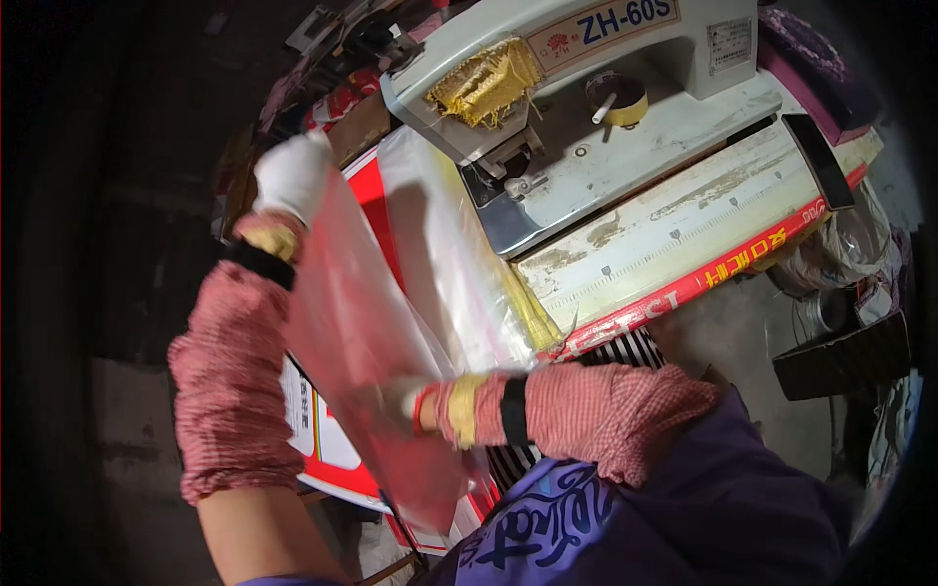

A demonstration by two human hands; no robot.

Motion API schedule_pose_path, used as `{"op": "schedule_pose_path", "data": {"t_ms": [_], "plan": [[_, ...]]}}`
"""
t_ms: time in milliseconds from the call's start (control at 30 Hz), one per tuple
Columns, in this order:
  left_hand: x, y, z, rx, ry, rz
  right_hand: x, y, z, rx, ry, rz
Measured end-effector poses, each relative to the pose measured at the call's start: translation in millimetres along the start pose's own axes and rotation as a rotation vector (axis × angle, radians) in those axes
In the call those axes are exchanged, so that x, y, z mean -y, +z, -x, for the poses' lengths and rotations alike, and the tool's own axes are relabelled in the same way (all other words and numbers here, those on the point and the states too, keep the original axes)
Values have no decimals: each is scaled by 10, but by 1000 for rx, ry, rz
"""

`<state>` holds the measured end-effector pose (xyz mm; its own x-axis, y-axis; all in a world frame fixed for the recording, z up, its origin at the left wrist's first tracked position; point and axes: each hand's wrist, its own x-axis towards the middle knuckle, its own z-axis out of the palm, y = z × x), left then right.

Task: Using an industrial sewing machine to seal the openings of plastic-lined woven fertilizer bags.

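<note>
A see-through plastic liner bag (pixel 342 283) hangs stretched in front of me, slanting down from upper left to lower middle. At its upper edge, my left hand (pixel 293 176) in a white glove is closed on the plastic. My right hand (pixel 396 402), also gloved, is at the liner's lower part; motion blur and the film hide its fingers. Beneath lie red and white printed sacks (pixel 337 464). Beside them, another milky plastic liner (pixel 440 244) with a yellowish edge lies against the sewing machine (pixel 586 107).
On the machine bed sits a yellow tape roll (pixel 625 103) with a white stick in it. Yellow woven cloth (pixel 489 80) is tied round the machine head. A ruler-marked table edge (pixel 674 234) runs along the right. A dark box (pixel 845 361) stands beyond it.
</note>
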<state>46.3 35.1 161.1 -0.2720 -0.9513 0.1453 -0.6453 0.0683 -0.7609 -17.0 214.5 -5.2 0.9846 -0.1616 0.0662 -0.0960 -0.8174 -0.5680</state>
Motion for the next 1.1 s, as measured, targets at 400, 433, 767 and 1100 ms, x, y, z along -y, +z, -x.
{"op": "schedule_pose_path", "data": {"t_ms": [400,433,767,1100], "plan": [[636,-1056,78,40,-75,4,32,-391,1510,48,381,-304],[609,-985,77,22,-67,19,10,-379,1601,48,393,-300],[302,-959,65,76,-48,60,-3,-553,1759,-928,577,-519],[391,-905,-64,48,37,94,-523,-372,1400,-409,587,-1202]]}}
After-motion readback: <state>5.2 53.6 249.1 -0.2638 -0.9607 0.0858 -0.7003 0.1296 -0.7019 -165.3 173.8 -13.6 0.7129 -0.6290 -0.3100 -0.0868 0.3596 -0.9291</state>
